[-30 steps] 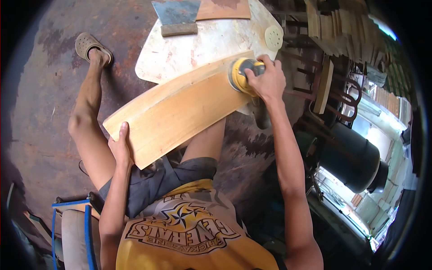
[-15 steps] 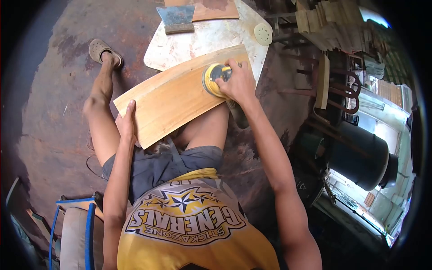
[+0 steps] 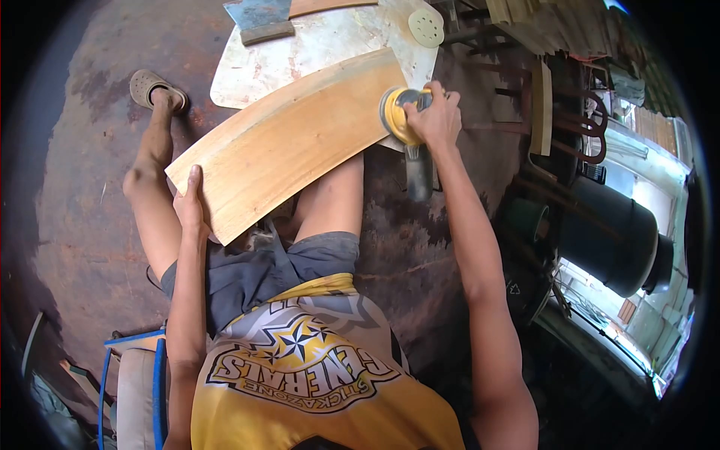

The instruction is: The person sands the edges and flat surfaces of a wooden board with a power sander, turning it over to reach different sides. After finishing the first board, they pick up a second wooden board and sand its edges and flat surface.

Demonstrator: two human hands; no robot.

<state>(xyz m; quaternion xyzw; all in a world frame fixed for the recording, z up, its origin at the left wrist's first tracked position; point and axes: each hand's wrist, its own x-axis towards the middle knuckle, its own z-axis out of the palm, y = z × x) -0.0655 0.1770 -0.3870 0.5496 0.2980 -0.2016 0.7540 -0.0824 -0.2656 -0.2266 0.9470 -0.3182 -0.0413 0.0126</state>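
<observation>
A curved, light-brown wooden board [image 3: 277,142] lies slanted over my thigh, its far end over a white, stained surface [image 3: 322,34]. My left hand [image 3: 192,204] grips the board's near-left corner, thumb on the upper face. In my right hand [image 3: 436,116] is a yellow and grey power sander [image 3: 405,116], held at the board's right end, with part of its round pad past the edge. A dark canister [image 3: 418,176] hangs from the sander toward me.
A perforated sanding disc [image 3: 426,27], a blue-grey piece [image 3: 259,11] and a small block [image 3: 267,32] rest on the white surface. Stacked wood [image 3: 544,26], dark chairs and a large black drum [image 3: 609,236] stand right. A blue-framed chair [image 3: 160,390] is lower left.
The sander in my right hand has moved right, from the board's upper face to its right end. The board and my left hand appear slightly farther left in view.
</observation>
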